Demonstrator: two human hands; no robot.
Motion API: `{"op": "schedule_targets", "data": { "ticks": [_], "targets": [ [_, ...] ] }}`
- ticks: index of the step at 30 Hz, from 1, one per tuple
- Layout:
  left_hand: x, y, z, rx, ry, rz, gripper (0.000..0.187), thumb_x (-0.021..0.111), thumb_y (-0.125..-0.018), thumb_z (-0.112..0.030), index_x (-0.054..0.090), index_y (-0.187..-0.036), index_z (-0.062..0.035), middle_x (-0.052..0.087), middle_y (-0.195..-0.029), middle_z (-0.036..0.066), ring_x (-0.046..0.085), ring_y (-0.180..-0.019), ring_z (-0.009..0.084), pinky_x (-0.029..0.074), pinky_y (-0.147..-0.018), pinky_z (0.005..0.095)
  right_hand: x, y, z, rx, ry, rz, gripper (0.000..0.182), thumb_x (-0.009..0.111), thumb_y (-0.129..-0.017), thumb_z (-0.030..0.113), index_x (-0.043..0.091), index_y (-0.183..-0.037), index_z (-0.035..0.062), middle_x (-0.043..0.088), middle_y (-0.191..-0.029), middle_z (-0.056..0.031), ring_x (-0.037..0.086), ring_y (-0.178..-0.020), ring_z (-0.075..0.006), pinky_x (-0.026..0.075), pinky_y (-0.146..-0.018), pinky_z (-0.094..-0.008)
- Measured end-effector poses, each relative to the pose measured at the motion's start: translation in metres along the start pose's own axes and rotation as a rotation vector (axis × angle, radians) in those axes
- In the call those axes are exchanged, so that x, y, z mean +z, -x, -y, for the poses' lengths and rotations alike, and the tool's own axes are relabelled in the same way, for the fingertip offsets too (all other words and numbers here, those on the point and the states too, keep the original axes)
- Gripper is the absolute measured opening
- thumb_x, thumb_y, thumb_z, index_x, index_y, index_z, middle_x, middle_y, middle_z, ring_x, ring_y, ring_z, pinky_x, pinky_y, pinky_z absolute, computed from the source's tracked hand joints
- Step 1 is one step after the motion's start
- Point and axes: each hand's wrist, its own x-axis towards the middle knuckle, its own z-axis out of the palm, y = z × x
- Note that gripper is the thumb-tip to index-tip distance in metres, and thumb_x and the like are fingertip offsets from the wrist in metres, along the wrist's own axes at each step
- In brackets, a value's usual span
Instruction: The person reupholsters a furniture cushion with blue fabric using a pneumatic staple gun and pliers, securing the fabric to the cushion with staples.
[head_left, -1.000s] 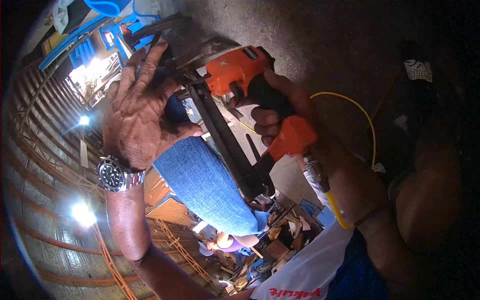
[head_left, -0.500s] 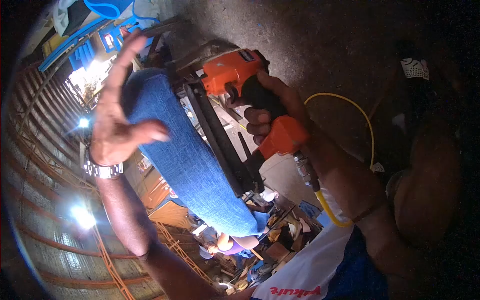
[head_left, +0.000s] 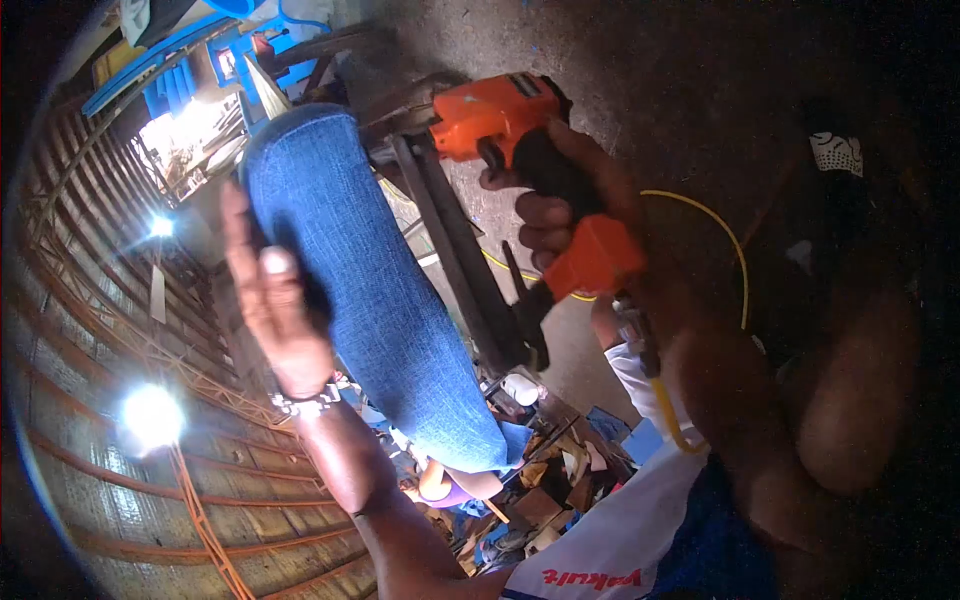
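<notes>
Item: pad [head_left: 375,290], long and rounded, covered in blue denim. Position: centre of view, held up in the air, running from upper left down to lower right. The cloth lies smooth over the whole visible face; the edge where it would be fastened is turned away, so the count of staples set cannot be told. Judged state: covering well on, fastening along the right edge likely still in hand.

Stapler [head_left: 520,150]: orange and black, air-driven, nose at the pad's upper right edge beside a dark frame bar [head_left: 460,260]. Right hand [head_left: 560,210] wrapped tight round the grip, one finger near the trigger. Yellow hose [head_left: 700,260] loops off from the handle base to the right.

Left hand [head_left: 275,310]: against the pad's left side, fingers straight and close together, thumb forward, steadying it. Watch [head_left: 305,405] at the wrist.

Surface: no counter in view; a grey concrete floor [head_left: 650,60] lies beyond the tool.

Room: workshop, metal roof trusses [head_left: 120,330] and bright lamps at left, blue furniture far left, scrap and offcuts low centre.
</notes>
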Motion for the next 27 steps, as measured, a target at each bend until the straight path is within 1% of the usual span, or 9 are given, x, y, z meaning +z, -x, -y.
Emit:
{"op": "schedule_targets", "data": {
  "ticks": [3,6,9,12,15,18,21,23,27],
  "targets": [
    [0.014,0.01,-0.004,0.056,-0.191,0.015,0.061,0.045,-0.105,-0.026,0.024,-0.154,0.0029,0.023,-0.161,0.024,0.02,-0.15,0.0349,0.013,-0.121,0.0418,-0.001,0.012,-0.006,0.05,-0.058,0.0,0.071,0.05,-0.097,0.057,0.045,-0.131,-0.0044,0.056,-0.062,-0.0034,0.06,-0.055,-0.0197,0.057,-0.059,-0.0397],
    [0.017,0.011,-0.009,0.095,-0.379,0.04,0.064,0.048,-0.103,-0.025,0.021,-0.154,0.0027,0.021,-0.16,0.027,0.021,-0.149,0.0386,0.018,-0.12,0.0431,-0.006,0.022,-0.01,0.052,-0.03,-0.007,0.072,0.049,-0.097,0.057,0.044,-0.132,-0.0061,0.056,-0.061,-0.0034,0.061,-0.055,-0.0198,0.057,-0.06,-0.0403],
    [0.028,0.009,-0.02,0.132,-0.657,0.006,0.077,0.06,-0.097,-0.027,0.018,-0.155,0.0019,0.022,-0.158,0.03,0.026,-0.146,0.0444,0.026,-0.118,0.0459,-0.014,0.024,-0.01,0.018,0.005,0.022,0.072,0.049,-0.098,0.057,0.044,-0.131,-0.0072,0.055,-0.061,-0.0034,0.062,-0.056,-0.0193,0.058,-0.06,-0.0402],
    [0.039,0.004,-0.038,0.002,-0.785,-0.026,0.096,0.075,-0.084,-0.031,0.019,-0.155,0.0,0.024,-0.156,0.031,0.033,-0.141,0.048,0.035,-0.113,0.0493,-0.013,0.029,-0.012,-0.014,0.001,-0.058,0.071,0.048,-0.098,0.055,0.045,-0.131,-0.0077,0.055,-0.061,-0.0038,0.062,-0.056,-0.0188,0.058,-0.059,-0.04],
    [0.046,0.0,-0.044,-0.053,-0.801,-0.047,0.11,0.084,-0.072,-0.031,0.018,-0.155,-0.0015,0.027,-0.154,0.031,0.037,-0.137,0.0496,0.041,-0.108,0.0508,-0.008,0.028,-0.009,0.001,0.022,-0.096,0.071,0.049,-0.098,0.055,0.045,-0.131,-0.0079,0.055,-0.061,-0.0043,0.061,-0.055,-0.0186,0.059,-0.057,-0.0403],
    [0.052,-0.001,-0.042,0.071,-0.832,-0.081,0.118,0.088,-0.066,-0.029,0.017,-0.156,-0.0035,0.028,-0.153,0.032,0.037,-0.136,0.0504,0.043,-0.106,0.0509,-0.009,0.021,-0.013,0.002,-0.031,-0.028,0.072,0.049,-0.098,0.056,0.045,-0.131,-0.0074,0.055,-0.062,-0.0042,0.06,-0.053,-0.018,0.059,-0.057,-0.0397],
    [0.052,-0.003,-0.055,-0.041,-0.813,-0.018,0.124,0.091,-0.061,-0.027,0.015,-0.156,-0.0051,0.027,-0.153,0.033,0.036,-0.137,0.0509,0.043,-0.106,0.0507,-0.008,0.017,-0.014,0.013,-0.068,-0.016,0.072,0.049,-0.097,0.057,0.046,-0.13,-0.007,0.056,-0.063,-0.0043,0.06,-0.054,-0.0176,0.059,-0.058,-0.0389],
    [0.048,0.0,-0.054,-0.063,-0.807,0.025,0.128,0.093,-0.058,-0.026,0.014,-0.157,-0.006,0.026,-0.154,0.033,0.036,-0.137,0.0504,0.041,-0.108,0.0501,-0.009,0.015,-0.015,-0.009,-0.034,-0.1,0.071,0.049,-0.097,0.057,0.046,-0.129,-0.0068,0.055,-0.061,-0.0031,0.06,-0.052,-0.0166,0.059,-0.056,-0.0377],
    [0.03,-0.001,-0.042,0.054,-0.555,0.16,0.127,0.094,-0.056,-0.027,0.019,-0.156,-0.0056,0.027,-0.155,0.029,0.034,-0.14,0.0458,0.034,-0.113,0.0495,-0.014,0.013,-0.014,0.046,-0.07,-0.039,0.068,0.055,-0.095,0.051,0.044,-0.133,-0.0047,0.057,-0.074,-0.0068,0.061,-0.066,-0.0206,0.057,-0.066,-0.0405]
  ]
}}
